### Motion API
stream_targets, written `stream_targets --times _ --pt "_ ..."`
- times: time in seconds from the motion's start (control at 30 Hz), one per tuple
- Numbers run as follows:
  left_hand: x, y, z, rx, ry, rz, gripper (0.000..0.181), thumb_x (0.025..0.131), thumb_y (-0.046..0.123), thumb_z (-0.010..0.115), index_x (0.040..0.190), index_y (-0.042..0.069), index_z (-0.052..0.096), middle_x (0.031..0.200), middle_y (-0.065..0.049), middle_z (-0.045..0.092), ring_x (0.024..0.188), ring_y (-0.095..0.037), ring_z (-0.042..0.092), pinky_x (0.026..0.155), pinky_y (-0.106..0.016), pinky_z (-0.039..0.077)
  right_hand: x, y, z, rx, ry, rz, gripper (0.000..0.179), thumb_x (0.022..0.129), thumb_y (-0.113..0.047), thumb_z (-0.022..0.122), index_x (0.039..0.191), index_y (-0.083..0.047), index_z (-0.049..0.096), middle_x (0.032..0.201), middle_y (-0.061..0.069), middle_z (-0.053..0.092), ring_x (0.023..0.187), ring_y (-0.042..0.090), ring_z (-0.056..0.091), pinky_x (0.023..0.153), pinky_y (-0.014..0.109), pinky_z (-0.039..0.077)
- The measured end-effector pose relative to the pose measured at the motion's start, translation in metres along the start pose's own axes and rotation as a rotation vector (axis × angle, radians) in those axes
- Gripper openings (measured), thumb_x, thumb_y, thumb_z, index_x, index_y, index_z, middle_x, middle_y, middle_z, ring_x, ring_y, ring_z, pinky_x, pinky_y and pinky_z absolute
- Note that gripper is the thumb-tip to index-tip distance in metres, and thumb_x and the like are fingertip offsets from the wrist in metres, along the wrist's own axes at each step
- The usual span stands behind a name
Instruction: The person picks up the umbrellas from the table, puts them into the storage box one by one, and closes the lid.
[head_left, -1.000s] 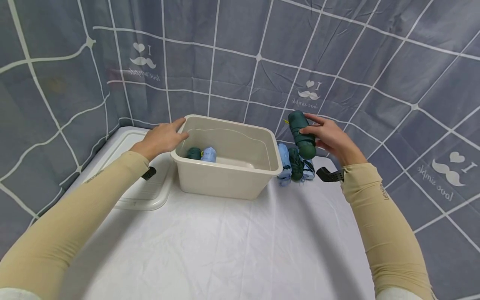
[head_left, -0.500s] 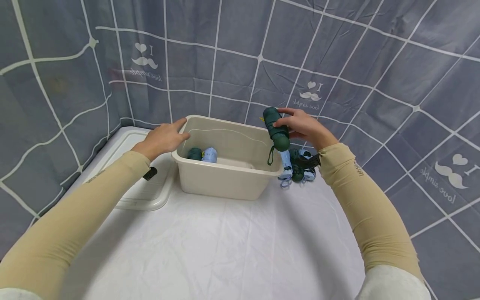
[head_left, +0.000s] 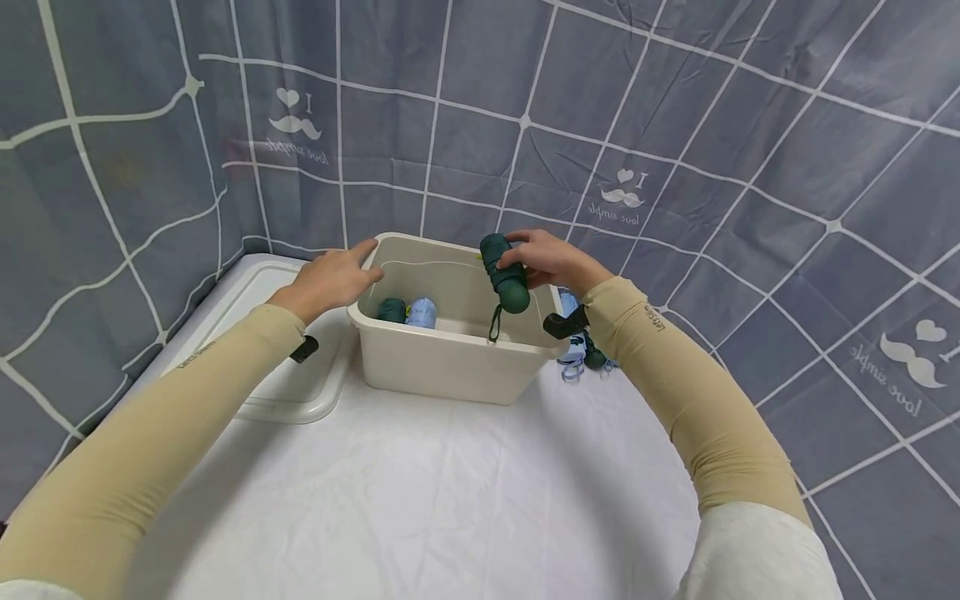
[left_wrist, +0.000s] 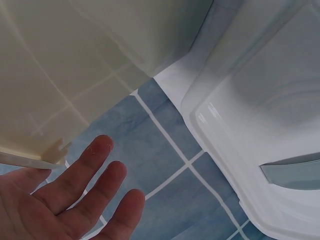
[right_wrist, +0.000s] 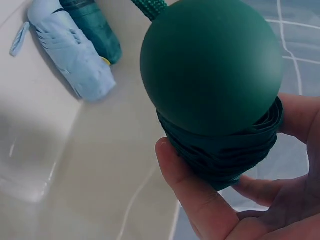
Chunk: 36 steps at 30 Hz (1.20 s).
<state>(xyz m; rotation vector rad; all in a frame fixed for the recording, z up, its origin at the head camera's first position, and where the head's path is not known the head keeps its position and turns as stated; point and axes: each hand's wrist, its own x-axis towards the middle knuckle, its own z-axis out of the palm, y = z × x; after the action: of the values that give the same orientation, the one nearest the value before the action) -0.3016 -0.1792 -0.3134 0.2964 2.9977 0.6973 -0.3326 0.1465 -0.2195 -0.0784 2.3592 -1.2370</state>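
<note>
Where the grey, white-lined curtain (head_left: 97, 217) hangs at the far left, a pale lid (head_left: 288, 398) lies on the white-covered tabletop (head_left: 450, 483), close beside a cream bin (head_left: 438, 362). Reaching over the lid, the left hand (head_left: 326, 277) rests at the bin's left rim; the left wrist view shows its fingers loose and spread along the outside of the wall, curled round nothing. Inside the bin, toward its left end, a dark green folded umbrella (head_left: 391, 310) lies next to a light blue folded umbrella (head_left: 422, 313). Farther right, above the bin's opening, hangs another umbrella, the held green one (head_left: 505, 275), tilted with its rounded end lower and a cord loop dangling from that end. The right hand (head_left: 551, 257) grips it from the right, thumb and fingers wrapped about the bundled cloth. Past the bin's right end, partly hidden by the right forearm, more folded umbrellas in light blue and dark green (head_left: 595, 357) lie side by side on the tabletop.
</note>
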Motion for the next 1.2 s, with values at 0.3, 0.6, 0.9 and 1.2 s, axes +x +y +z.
stream_targets --times 0.3,0.6,0.9,1.2 --pt "0.0 0.0 -0.001 -0.006 -0.001 -0.003 0.071 0.104 0.05 0.035 0.164 0.022 0.011 0.16 -0.024 0.035 0.14 -0.053 0.037 0.101 -0.071 0.038 0.02 -0.006 0.023 -0.025 -0.039 0.027 0.08 0.093 -0.013 0.064 0.161 -0.014 0.024 0.15 0.023 0.044 0.123 0.041 0.061 0.098 0.046 0.054" --pt "0.003 -0.001 -0.002 -0.014 -0.004 0.005 0.072 0.103 0.053 0.034 0.164 0.023 0.01 0.16 -0.023 0.033 0.141 -0.052 0.036 0.102 -0.071 0.037 0.038 -0.009 0.04 -0.032 -0.117 0.093 0.08 0.095 -0.01 0.062 0.162 -0.012 0.018 0.158 0.023 0.033 0.129 0.041 0.056 0.102 0.048 0.051" --pt "0.0 -0.003 0.0 -0.011 0.006 -0.014 0.071 0.103 0.052 0.035 0.164 0.024 0.012 0.16 -0.024 0.035 0.14 -0.053 0.037 0.101 -0.07 0.038 0.059 -0.007 0.052 -0.11 -0.212 0.161 0.042 0.098 -0.011 0.057 0.138 0.0 0.046 0.142 0.026 0.046 0.111 0.036 0.062 0.081 0.036 0.058" --pt "0.0 -0.002 -0.001 0.031 0.007 -0.008 0.07 0.103 0.051 0.036 0.164 0.022 0.014 0.158 -0.024 0.038 0.136 -0.054 0.043 0.097 -0.068 0.042 0.079 -0.006 0.065 -0.109 -0.29 0.282 0.056 0.097 -0.011 0.055 0.148 0.003 0.036 0.147 0.028 0.044 0.12 0.032 0.058 0.071 0.03 0.058"
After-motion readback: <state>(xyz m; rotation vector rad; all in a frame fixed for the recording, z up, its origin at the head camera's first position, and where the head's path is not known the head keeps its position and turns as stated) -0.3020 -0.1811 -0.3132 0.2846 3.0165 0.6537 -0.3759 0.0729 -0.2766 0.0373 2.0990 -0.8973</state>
